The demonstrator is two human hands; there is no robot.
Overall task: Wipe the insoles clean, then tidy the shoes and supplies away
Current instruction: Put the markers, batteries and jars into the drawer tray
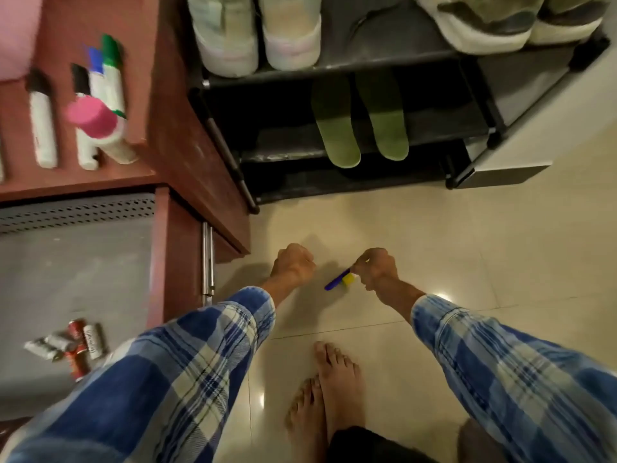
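Right hand (377, 272) pinches a small brush (340, 282) by the near end of its blue handle, yellow pad underneath, held low over the floor (467, 245). Left hand (293, 265) is curled in a fist with nothing visible in it. Hands near each other, not touching.

Two green insoles (337, 128) lie side by side on the lower shelf of the black rack (233, 155), heels hanging over its front edge. Shoes (257, 31) sit on the top shelf.

Handling, judged: the insoles look thin, light and floppy. Take one at the overhanging heel and support the middle, or it will sag. The brush looks light and rigid; the handle is the obvious hold, and a two-finger pinch should do.

Markers and a pink-capped bottle (96, 125) lie on the counter (147, 162) near its front right corner.
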